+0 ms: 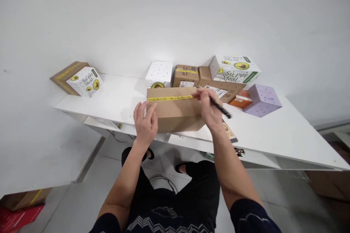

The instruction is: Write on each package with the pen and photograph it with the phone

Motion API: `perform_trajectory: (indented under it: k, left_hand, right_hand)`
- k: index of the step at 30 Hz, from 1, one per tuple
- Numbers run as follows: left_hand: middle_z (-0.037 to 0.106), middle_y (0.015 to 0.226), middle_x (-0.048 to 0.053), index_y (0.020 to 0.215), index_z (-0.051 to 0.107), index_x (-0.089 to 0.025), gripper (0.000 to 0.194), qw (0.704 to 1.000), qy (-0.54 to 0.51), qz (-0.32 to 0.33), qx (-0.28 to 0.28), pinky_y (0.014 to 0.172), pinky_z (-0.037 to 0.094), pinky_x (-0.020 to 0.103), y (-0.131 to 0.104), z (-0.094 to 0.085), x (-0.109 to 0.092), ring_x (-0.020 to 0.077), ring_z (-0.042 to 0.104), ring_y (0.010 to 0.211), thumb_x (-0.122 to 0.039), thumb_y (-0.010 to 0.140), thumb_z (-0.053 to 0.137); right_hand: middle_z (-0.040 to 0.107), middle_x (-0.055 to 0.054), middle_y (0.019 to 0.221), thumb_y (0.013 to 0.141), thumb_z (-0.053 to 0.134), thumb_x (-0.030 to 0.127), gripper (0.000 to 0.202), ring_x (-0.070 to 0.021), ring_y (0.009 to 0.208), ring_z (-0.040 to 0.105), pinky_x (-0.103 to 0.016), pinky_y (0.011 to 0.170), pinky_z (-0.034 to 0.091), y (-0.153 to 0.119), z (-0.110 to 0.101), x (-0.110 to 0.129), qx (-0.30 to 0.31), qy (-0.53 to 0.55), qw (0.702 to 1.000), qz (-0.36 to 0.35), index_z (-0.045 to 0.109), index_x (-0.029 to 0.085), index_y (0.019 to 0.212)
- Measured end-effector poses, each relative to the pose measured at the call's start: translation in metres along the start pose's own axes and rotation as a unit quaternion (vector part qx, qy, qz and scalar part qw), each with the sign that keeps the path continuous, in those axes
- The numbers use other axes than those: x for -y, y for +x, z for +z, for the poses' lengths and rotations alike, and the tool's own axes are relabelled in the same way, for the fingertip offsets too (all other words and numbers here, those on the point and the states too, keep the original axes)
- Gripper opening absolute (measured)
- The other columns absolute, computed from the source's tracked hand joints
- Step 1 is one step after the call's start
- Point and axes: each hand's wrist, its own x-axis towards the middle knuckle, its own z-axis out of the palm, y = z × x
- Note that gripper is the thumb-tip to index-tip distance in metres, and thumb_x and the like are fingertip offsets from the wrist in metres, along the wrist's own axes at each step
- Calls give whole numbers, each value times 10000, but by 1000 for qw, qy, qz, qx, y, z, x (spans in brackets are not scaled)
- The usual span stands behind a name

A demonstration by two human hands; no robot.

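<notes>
A brown cardboard box (177, 111) lies on the white table (120, 96) in front of me, with yellow tape (171, 98) running along its top. My left hand (146, 122) rests against the box's left end, its fingers spread and holding nothing. In my right hand (210, 107) is a black pen-like tool (221, 108), its handle pointing down to the right and its tip over the right part of the box top, near the end of the tape.
Behind the box stand a white box (159, 71), a small brown box (186, 74) and a "Super Meal" box (235, 69). A purple box (262, 100) and an orange box (241, 99) are to the right. Another brown box (68, 76) leans at the left wall.
</notes>
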Motion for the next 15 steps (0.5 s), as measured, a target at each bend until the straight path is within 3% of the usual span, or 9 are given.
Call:
perform_trajectory:
  k: [2, 4, 7, 11, 15]
  left_hand:
    - [631, 1359, 109, 1280, 669, -236, 365, 999, 27, 15, 39, 1209, 251, 563, 7, -1, -12, 317, 424, 1407, -320, 1000, 451]
    - [609, 1420, 94, 1330, 635, -247, 392, 995, 43, 9, 88, 1217, 153, 638, 14, -1, -23, 357, 391, 1436, -364, 992, 474]
    - [568, 1471, 111, 1367, 605, -240, 448, 989, 55, 3, 136, 1200, 56, 704, 21, 3, -34, 402, 370, 1449, -433, 977, 501]
    - [617, 1413, 126, 1323, 643, -256, 437, 984, 75, 5, 160, 1182, 98, 726, 24, 7, -34, 415, 432, 1404, -474, 970, 504]
    - [623, 1404, 127, 1310, 652, -256, 422, 980, 101, 16, 172, 1153, 186, 734, 24, 8, -31, 425, 444, 1392, -461, 974, 501]
  right_hand:
    - [747, -59, 1018, 964, 477, 612, 411, -239, 974, 687, -373, 882, 513, 4, 5, -7, 67, -94, 993, -31, 689, 273, 1059]
    - [751, -57, 997, 981, 451, 592, 414, -247, 926, 688, -355, 826, 508, 5, 3, -11, 130, -154, 979, -36, 693, 279, 1102]
    - [754, -53, 944, 1001, 425, 565, 417, -238, 832, 685, -324, 745, 490, 5, -2, -13, 171, -186, 967, -34, 686, 274, 1147]
    - [759, -47, 969, 998, 432, 571, 418, -226, 862, 694, -317, 775, 503, 6, 0, -13, 179, -152, 972, -10, 701, 275, 1120]
    - [750, -53, 1010, 966, 476, 606, 455, -223, 935, 691, -360, 882, 516, 9, 5, -17, 100, -75, 991, 43, 719, 254, 1120]
